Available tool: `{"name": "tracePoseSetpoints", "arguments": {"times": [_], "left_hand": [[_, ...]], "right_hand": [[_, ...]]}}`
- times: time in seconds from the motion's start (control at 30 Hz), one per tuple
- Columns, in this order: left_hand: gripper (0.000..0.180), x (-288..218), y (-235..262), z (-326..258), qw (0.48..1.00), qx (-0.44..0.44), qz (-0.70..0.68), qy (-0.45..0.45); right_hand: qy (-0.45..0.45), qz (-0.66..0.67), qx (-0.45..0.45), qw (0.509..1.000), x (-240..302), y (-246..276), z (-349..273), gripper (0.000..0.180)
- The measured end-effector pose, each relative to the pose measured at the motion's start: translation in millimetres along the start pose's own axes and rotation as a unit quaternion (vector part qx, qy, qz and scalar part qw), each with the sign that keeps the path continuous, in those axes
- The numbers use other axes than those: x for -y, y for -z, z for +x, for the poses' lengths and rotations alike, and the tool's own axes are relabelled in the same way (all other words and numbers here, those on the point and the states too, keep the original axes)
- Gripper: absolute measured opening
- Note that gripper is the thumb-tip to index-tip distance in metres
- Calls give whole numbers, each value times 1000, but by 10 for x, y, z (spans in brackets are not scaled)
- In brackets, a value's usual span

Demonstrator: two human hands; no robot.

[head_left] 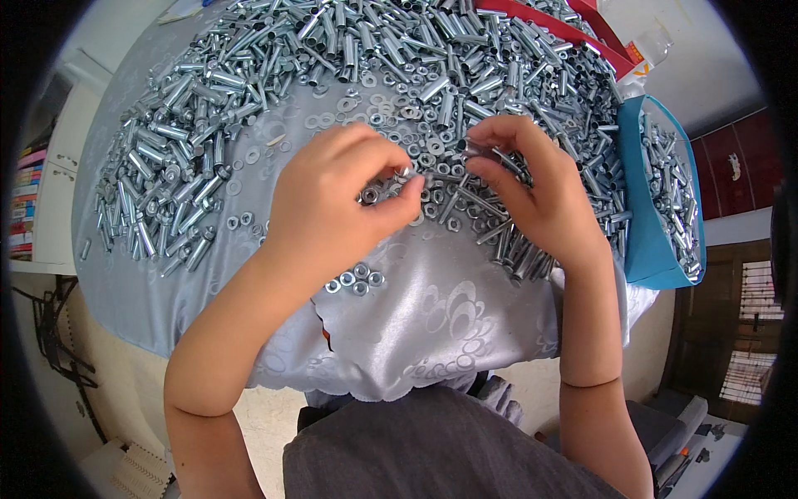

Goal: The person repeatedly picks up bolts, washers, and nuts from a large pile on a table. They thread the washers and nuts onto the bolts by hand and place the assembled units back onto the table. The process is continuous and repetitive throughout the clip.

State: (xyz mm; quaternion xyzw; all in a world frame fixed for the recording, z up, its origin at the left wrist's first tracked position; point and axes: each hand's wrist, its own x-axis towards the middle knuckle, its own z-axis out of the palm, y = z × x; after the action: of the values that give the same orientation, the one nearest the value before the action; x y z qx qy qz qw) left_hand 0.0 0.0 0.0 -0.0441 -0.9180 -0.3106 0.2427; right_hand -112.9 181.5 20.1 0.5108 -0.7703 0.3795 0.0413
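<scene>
My left hand [332, 187] is closed in a pinch over the middle of the pile. A small shiny piece of metal [405, 173], which looks like a nut, shows between its thumb and index finger. To its right, my right hand [544, 183] curls its thumb and index finger around a short metal sleeve [475, 150]. Loose washers [435, 146] and nuts lie between and beyond the hands. Below my right hand rests a bunch of bolts [519, 254]. A small cluster of nuts [361, 280] sits on the cloth, nearer to me than my left hand.
A silver patterned tablecloth [391, 333] covers the round table. Metal sleeves and bolts [357, 37] heap across the back and the left side. A blue bin [644, 241] full of bolts stands at the right edge, and a red box [611, 46] at the back right.
</scene>
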Motion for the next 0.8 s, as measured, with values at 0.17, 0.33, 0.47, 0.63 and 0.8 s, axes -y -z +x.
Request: {"name": "tracePoseSetpoints", "arguments": {"times": [0.17,0.33,0.47,0.63,0.8], "left_hand": [[12,-26,-9,43,929,-99,-339,108],[15,-78,60,53,908,-66,-394,127],[14,-51,-8,9,990,-24,-134,27],[14,-31,-25,-2,998,-15,-50,-29],[13,-37,-34,8,996,-38,-76,-20]], "right_hand": [[31,16,3,999,61,-15,23,21],[14,43,-5,999,79,-30,13,21],[14,50,-12,999,100,-14,24,21],[16,71,8,997,103,-29,8,21],[20,36,-7,999,117,-13,10,20]]}}
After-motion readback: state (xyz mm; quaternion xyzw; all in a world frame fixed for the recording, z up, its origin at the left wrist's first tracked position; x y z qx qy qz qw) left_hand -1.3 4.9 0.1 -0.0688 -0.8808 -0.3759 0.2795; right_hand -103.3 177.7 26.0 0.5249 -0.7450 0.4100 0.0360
